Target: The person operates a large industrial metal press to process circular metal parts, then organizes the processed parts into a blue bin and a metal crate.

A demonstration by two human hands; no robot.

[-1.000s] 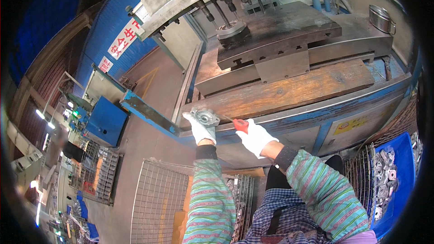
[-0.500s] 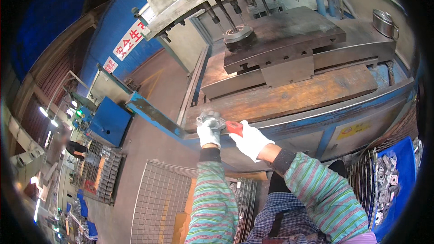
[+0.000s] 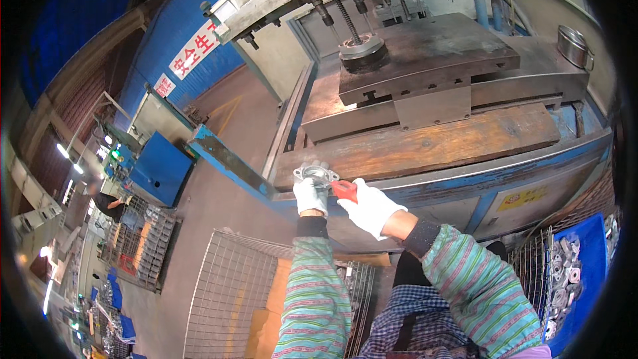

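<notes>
My left hand point(image 3: 310, 198), in a white glove, is closed around a grey metal casting point(image 3: 316, 172) with a round opening and ears at its sides. The casting is raised over the near left edge of the machine bed. In my right hand point(image 3: 374, 213), also gloved in white, is a red-handled hand tool point(image 3: 344, 190). Its handle points at the casting's right ear and seems to meet it. The tool's working tip is too small to make out.
A wooden board point(image 3: 445, 139) lies along the machine's front. Behind it, a round fixture point(image 3: 362, 50) sits on a steel plate point(image 3: 438, 53) beneath several drill spindles. A wire basket point(image 3: 232, 286) stands lower left; a blue bin point(image 3: 588, 279) of castings at right. Another person point(image 3: 108, 205) is far left.
The casting has been tilted in my left hand, so its round opening now faces up more plainly. The red-handled tool stays beside it. The whole view has shifted slightly.
</notes>
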